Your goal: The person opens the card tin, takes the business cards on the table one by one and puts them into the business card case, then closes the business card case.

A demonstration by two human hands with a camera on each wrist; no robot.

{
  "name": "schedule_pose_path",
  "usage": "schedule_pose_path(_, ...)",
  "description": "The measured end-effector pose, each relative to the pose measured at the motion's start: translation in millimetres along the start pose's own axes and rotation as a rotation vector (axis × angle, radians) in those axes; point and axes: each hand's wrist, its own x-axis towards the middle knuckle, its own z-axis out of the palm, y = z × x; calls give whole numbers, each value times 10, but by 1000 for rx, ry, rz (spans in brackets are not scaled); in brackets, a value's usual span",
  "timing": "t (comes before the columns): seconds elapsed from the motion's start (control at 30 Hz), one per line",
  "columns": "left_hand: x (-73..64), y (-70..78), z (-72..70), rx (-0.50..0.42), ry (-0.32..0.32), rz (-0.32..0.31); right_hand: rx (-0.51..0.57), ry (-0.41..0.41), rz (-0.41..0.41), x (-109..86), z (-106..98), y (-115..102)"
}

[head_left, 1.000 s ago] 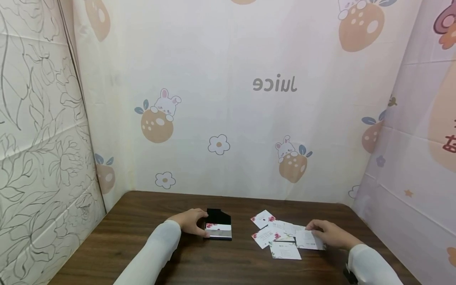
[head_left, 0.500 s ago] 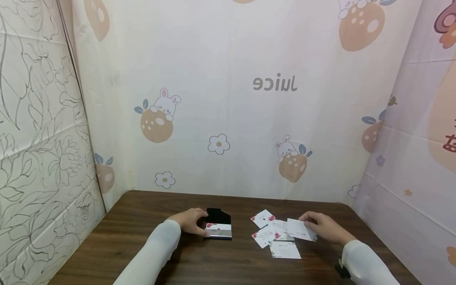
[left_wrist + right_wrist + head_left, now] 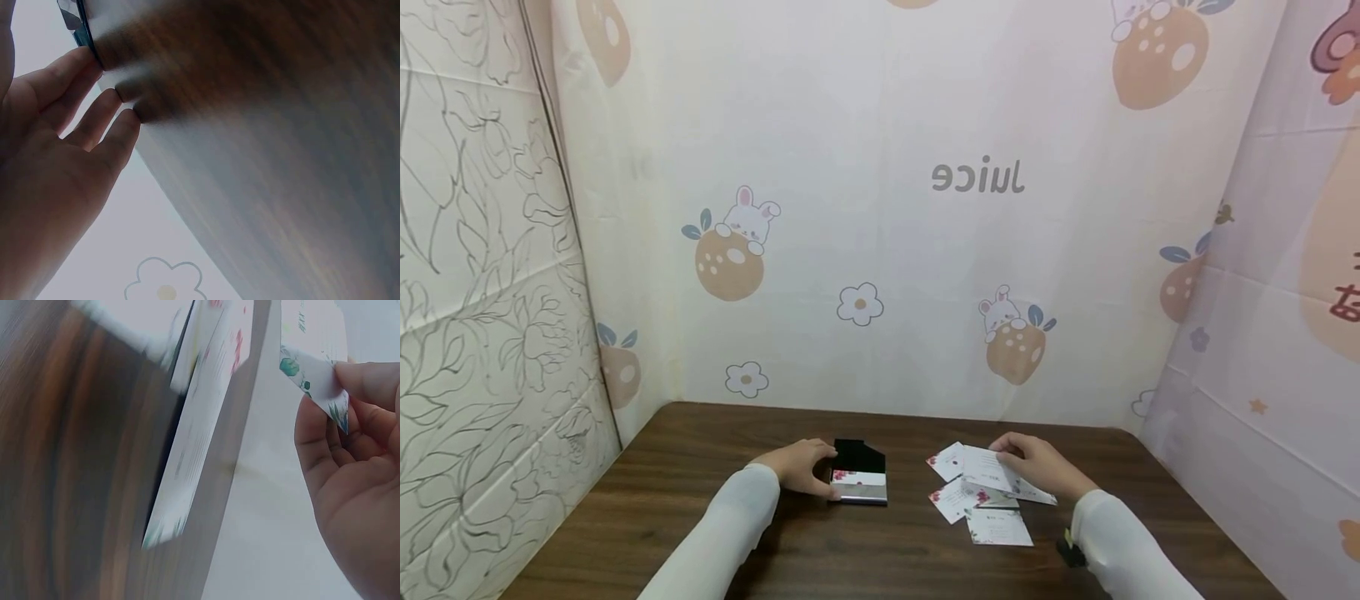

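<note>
A black business card case [image 3: 861, 456] lies with its flap up, a flower-printed card [image 3: 859, 477] showing in its pocket. My left hand [image 3: 796, 468] holds the case by its left side, thumb at the near corner and fingers farther back. Over the loose cards, my right hand [image 3: 1037, 463] pinches a white business card [image 3: 985, 468]. In the right wrist view, green leaves mark the lower end of this pinched card [image 3: 312, 347], which is clear of the table. Only an edge of the case [image 3: 84, 28] appears in the left wrist view.
Several cards overlap on the brown wooden table [image 3: 715, 533], among them a red-flowered card [image 3: 952, 500] and a leaf-printed card [image 3: 1000, 527]. A printed curtain [image 3: 880, 358] hangs along the table's far edge.
My right hand has picked a card off the right side of the pile and carried it left, tilting it. The left hand and the case have stayed put.
</note>
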Motion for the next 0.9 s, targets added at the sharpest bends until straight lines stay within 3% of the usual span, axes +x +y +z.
schedule_pose_path(0.5,6,-25,30,-1,16,8,90,23,-167,416,541,-589)
schedule_pose_path(0.9,-12,-17,13,-1,20,9,168,1,-114,605,832,-826)
